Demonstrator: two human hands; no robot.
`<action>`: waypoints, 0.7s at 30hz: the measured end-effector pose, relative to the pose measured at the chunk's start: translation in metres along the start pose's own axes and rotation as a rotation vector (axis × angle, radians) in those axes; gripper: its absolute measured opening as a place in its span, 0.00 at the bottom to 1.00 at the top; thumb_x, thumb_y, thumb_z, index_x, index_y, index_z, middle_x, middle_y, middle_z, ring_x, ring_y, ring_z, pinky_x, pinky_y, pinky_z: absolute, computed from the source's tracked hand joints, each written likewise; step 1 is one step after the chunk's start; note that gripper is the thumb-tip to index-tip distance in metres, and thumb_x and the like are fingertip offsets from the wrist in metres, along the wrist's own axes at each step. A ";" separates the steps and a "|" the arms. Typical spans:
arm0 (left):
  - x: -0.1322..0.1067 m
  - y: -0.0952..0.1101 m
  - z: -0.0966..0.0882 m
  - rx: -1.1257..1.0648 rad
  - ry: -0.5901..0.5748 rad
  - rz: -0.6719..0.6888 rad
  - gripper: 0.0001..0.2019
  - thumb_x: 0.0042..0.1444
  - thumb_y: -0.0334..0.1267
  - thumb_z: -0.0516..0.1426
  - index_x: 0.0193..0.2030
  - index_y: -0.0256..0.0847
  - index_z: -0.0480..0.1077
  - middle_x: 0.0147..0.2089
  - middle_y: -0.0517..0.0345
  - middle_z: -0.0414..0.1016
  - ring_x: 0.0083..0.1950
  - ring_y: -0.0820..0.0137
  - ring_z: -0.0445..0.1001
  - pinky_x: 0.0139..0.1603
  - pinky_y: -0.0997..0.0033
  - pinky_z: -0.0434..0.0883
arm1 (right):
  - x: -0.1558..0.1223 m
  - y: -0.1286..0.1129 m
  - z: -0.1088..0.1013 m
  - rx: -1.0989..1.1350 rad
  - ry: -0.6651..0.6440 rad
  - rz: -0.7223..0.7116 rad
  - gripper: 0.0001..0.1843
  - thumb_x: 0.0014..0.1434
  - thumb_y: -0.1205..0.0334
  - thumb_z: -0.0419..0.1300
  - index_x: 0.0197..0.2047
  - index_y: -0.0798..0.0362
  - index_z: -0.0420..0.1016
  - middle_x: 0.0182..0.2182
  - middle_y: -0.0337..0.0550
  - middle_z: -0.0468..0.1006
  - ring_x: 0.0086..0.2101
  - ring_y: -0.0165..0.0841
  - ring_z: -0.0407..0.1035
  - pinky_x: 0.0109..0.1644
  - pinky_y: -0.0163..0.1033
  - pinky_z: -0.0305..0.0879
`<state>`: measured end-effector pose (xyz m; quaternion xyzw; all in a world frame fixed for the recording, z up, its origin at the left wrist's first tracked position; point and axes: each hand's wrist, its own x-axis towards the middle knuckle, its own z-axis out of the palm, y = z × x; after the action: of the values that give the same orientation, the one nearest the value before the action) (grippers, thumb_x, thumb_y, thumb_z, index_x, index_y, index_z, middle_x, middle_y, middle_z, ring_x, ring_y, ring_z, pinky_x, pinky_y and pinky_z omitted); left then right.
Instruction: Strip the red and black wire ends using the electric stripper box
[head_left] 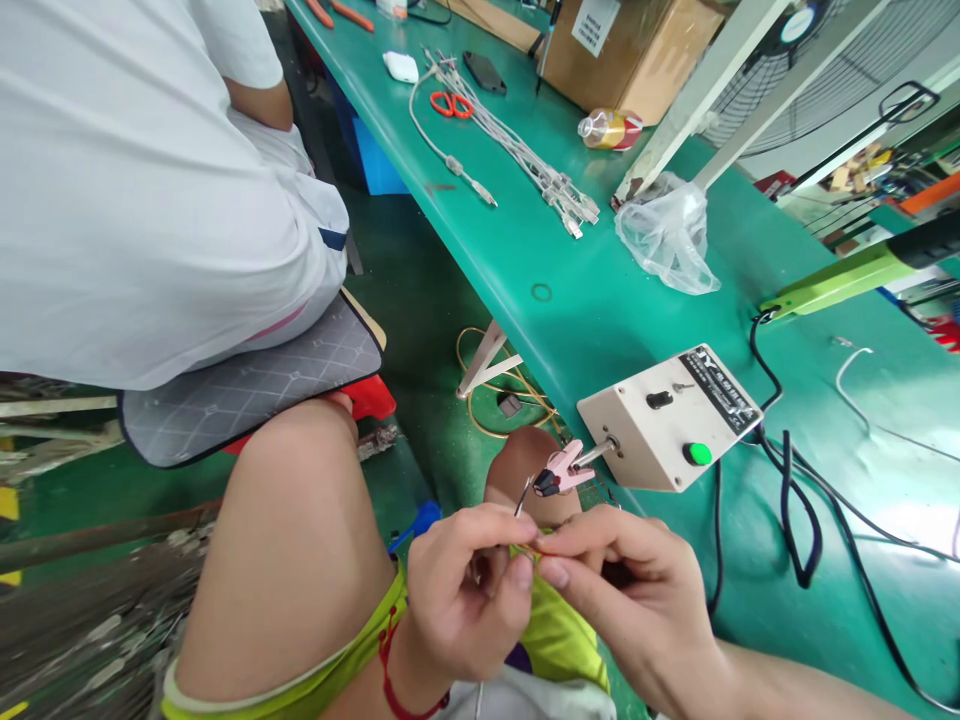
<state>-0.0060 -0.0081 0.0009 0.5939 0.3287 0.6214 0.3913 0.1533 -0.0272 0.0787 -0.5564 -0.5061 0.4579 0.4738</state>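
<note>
My left hand (472, 580) is closed in a pinch on a thin cable, whose light end (480, 700) shows below the hand. A dark and white wire end (523, 497) sticks up above its fingertips. My right hand (630, 590) meets it fingertip to fingertip, pinching a small yellow-orange wire (531, 550). The fingers cover most of the wires. Just beyond the hands, a pink clip with black tips (559, 472) sits on the shaft of a beige box (660, 425) with a green button and a black knob.
A green table (517, 260) holds several grey USB cables (517, 150), orange-handled scissors (451, 105), a phone (484, 72), a bottle (611, 130) and a plastic bag (671, 235). Black cords (806, 500) run right of the box. A co-worker (150, 190) sits at left.
</note>
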 end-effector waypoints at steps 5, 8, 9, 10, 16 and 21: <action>-0.006 -0.003 0.000 -0.023 -0.007 -0.038 0.13 0.67 0.28 0.63 0.54 0.47 0.79 0.43 0.57 0.90 0.18 0.77 0.71 0.20 0.77 0.73 | 0.001 -0.001 -0.001 0.045 -0.015 0.069 0.04 0.62 0.60 0.81 0.36 0.42 0.95 0.16 0.34 0.75 0.18 0.28 0.61 0.22 0.34 0.55; -0.008 -0.006 0.000 -0.043 -0.011 -0.046 0.13 0.69 0.29 0.63 0.56 0.47 0.79 0.44 0.57 0.89 0.20 0.76 0.73 0.22 0.77 0.73 | 0.002 -0.001 -0.001 0.058 -0.019 0.102 0.03 0.62 0.59 0.82 0.36 0.42 0.96 0.16 0.35 0.75 0.17 0.29 0.63 0.21 0.34 0.55; -0.008 -0.007 0.000 -0.055 -0.010 -0.045 0.12 0.70 0.29 0.63 0.56 0.47 0.79 0.44 0.56 0.89 0.21 0.76 0.73 0.23 0.77 0.74 | 0.003 -0.001 -0.001 0.058 -0.019 0.110 0.03 0.62 0.58 0.82 0.36 0.42 0.96 0.16 0.35 0.75 0.17 0.29 0.63 0.21 0.34 0.55; -0.008 -0.007 0.000 -0.071 -0.009 -0.045 0.12 0.70 0.30 0.63 0.57 0.46 0.79 0.44 0.56 0.89 0.21 0.76 0.73 0.23 0.76 0.74 | 0.003 0.000 -0.001 0.057 -0.020 0.114 0.03 0.63 0.57 0.82 0.36 0.42 0.96 0.16 0.35 0.75 0.17 0.29 0.63 0.21 0.34 0.55; -0.008 -0.011 0.002 -0.122 0.008 -0.039 0.11 0.72 0.29 0.64 0.56 0.45 0.79 0.43 0.56 0.88 0.28 0.74 0.80 0.27 0.78 0.76 | 0.003 0.005 -0.004 0.045 -0.052 0.182 0.08 0.65 0.51 0.82 0.37 0.45 0.95 0.18 0.36 0.77 0.19 0.28 0.65 0.24 0.33 0.59; -0.007 -0.014 0.003 -0.151 0.054 -0.118 0.12 0.71 0.25 0.63 0.55 0.47 0.79 0.42 0.60 0.86 0.33 0.73 0.83 0.32 0.78 0.79 | 0.007 0.005 -0.008 0.130 -0.092 0.346 0.29 0.74 0.33 0.69 0.38 0.51 0.93 0.18 0.38 0.75 0.19 0.28 0.64 0.26 0.34 0.59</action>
<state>-0.0022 -0.0082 -0.0144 0.5253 0.3257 0.6362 0.4617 0.1621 -0.0206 0.0743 -0.5817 -0.3935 0.5892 0.3995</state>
